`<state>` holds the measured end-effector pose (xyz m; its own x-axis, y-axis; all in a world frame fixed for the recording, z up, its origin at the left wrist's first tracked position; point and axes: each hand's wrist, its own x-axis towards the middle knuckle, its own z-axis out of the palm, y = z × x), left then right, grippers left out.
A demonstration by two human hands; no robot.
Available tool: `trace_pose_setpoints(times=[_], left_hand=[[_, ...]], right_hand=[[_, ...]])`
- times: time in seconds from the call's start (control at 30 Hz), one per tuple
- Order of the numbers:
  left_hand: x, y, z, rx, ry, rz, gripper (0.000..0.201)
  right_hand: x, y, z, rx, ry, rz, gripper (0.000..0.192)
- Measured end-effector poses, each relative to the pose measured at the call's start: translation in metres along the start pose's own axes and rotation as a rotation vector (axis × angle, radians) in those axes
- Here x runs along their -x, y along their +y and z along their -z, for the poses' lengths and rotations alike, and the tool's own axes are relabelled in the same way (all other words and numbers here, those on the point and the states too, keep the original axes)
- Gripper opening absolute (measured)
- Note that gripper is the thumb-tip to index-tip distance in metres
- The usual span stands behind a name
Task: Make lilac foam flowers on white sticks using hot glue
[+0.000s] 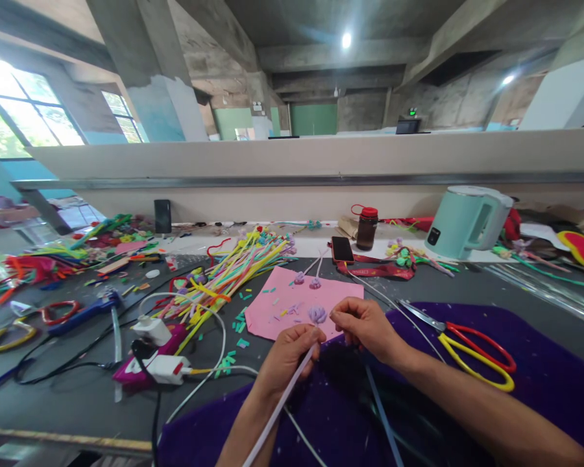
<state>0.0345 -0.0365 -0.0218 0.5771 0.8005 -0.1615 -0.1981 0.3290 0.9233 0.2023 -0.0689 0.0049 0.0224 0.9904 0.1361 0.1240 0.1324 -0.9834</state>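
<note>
A craft workshop: raw grey concrete beams overhead, a dark-grey tabletop strewn with thin multicoloured stems and small green clippings.

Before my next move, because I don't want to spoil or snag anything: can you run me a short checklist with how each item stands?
1. Lilac stem gripped: ok; the left hand holds it just below the flower head.
2. Right hand holding something: cannot tell; its pinched fingertips hide it.
3. Scissors on the right clear of both hands: ok, though close to the right forearm.
4. Pink sheet free of scraps: not ok; small offcuts lie on it.
5. White cable clear of the arms: not ok; it appears to pass beneath the left forearm.
</note>
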Motion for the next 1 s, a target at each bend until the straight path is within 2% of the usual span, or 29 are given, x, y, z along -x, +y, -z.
trace_pose_setpoints(times=[0.1, 0.23, 0.33, 0.43, 0.57, 1.0], left_hand=[[0.001, 0.001, 0.000, 0.050, -0.018, 0.042, 0.025], [0.000, 0.000, 0.002, 0.056, -0.057, 0.074, 0.023], [-0.002, -0.002, 0.004, 0.047, -0.094, 0.083, 0.023], [-0.003, -0.005, 0.005, 0.052, -0.120, 0.092, 0.024], [-0.002, -0.004, 0.005, 0.072, -0.144, 0.108, 0.022], [0.000, -0.002, 0.004, 0.032, -0.148, 0.134, 0.025]], right_hand=[[-0.001, 0.000, 0.001, 0.022, 0.011, 0.055, 0.015], [-0.002, 0.004, 0.003, 0.196, 0.052, 0.305, 0.014], [-0.001, 0.005, 0.004, 0.325, 0.007, 0.471, 0.013], [-0.001, 0.006, 0.004, 0.376, -0.031, 0.552, 0.012], [0.000, 0.006, 0.005, 0.393, -0.025, 0.581, 0.007], [-0.003, 0.012, 0.008, 0.424, -0.031, 0.575, 0.011]])
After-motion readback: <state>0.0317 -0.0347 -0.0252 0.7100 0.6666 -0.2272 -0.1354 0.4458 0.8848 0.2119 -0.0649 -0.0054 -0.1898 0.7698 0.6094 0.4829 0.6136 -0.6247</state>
